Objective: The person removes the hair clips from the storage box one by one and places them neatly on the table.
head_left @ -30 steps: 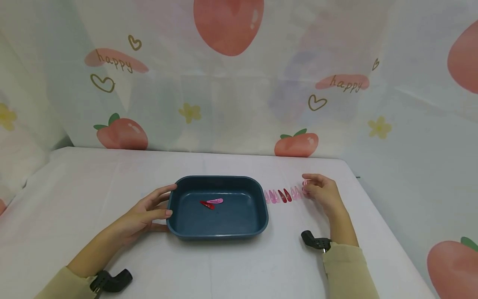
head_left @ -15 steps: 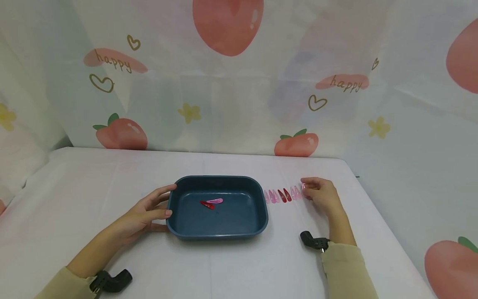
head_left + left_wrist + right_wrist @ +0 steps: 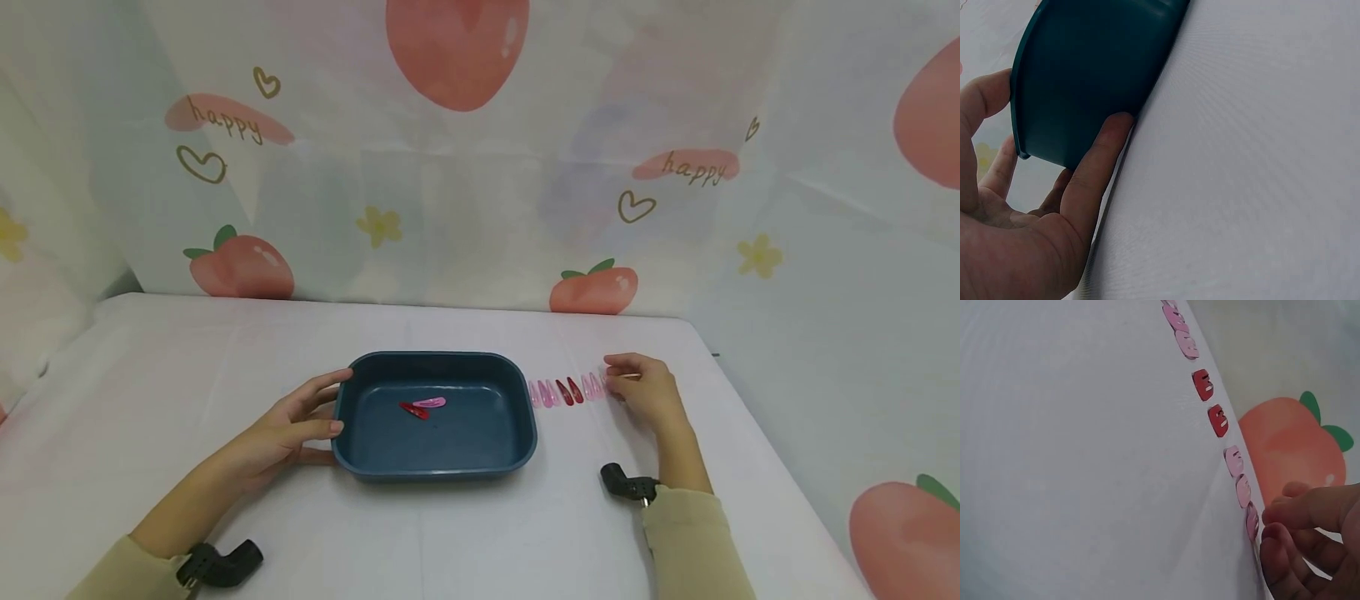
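A dark blue rectangular tray point(image 3: 435, 457) sits on the table. Inside it lie a red hair clip point(image 3: 413, 411) and a pink hair clip point(image 3: 430, 402). My left hand point(image 3: 281, 429) rests against the tray's left end, fingers spread on its rim and wall. Right of the tray runs a row of snap hair clips, pink and red, among them a red clip point(image 3: 574, 390). My right hand point(image 3: 647, 392) is at the row's right end, loosely bent fingertips close beside the last pink clip point(image 3: 1252, 522). Whether they touch it is hard to tell.
A white cloth point(image 3: 337, 533) covers the table, whose right edge slopes down beyond my right hand. Behind it hangs a curtain point(image 3: 465, 225) printed with peaches. Black camera mounts point(image 3: 221, 565) sit on both wrists.
My right hand has lowered slightly and shifted left, bringing the pink clip to the row's end. The left hand and tray stay in place.
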The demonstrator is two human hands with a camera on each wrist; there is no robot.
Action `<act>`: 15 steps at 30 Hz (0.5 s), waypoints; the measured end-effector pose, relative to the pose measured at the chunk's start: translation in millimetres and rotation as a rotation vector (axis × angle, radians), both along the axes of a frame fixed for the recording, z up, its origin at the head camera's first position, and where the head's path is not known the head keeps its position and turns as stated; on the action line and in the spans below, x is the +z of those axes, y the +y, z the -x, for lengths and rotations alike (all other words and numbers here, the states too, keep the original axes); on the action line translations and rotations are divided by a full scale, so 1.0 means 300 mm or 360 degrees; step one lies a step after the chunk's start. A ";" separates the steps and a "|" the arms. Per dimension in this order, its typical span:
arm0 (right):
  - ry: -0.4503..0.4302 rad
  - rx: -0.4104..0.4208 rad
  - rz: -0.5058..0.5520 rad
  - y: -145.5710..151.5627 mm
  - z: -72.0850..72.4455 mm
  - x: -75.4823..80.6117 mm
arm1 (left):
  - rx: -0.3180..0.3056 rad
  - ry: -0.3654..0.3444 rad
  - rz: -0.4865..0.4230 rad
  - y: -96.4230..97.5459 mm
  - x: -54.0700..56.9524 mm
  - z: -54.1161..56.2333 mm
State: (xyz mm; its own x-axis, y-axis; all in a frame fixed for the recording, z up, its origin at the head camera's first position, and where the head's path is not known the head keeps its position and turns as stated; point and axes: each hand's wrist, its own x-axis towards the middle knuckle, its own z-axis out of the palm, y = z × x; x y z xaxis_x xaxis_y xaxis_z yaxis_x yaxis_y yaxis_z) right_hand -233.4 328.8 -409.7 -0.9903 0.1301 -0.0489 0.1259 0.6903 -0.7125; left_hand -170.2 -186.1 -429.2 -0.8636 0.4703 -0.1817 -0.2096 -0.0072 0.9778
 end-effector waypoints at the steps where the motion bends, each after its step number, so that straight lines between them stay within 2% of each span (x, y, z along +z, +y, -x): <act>1: 0.0007 0.0004 0.0048 -0.001 0.000 0.004 | 0.0000 0.0002 0.0000 -0.001 0.001 0.000; 4: 0.0005 0.0033 0.0271 -0.005 -0.001 0.023 | 0.0003 0.0007 0.0006 0.001 0.003 -0.001; 8: -0.0022 0.0149 0.0583 -0.024 -0.007 0.056 | -0.0003 0.0013 0.0011 0.007 0.000 -0.001; 11: -0.0019 0.0271 0.0750 -0.053 -0.011 0.082 | 0.0001 0.0008 0.0002 0.008 -0.002 -0.002; 15: 0.0028 0.0428 0.0890 -0.106 -0.019 0.110 | 0.0014 0.0007 0.0006 0.006 -0.003 0.001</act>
State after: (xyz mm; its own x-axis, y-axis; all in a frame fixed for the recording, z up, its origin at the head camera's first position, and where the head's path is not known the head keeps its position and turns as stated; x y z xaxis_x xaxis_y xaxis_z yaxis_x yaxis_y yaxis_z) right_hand -227.8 297.1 -376.8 -0.9861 -0.1649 -0.0209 -0.0157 0.2178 -0.9759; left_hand -170.3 -184.4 -430.2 -0.8686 0.4618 -0.1798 -0.2055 -0.0054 0.9786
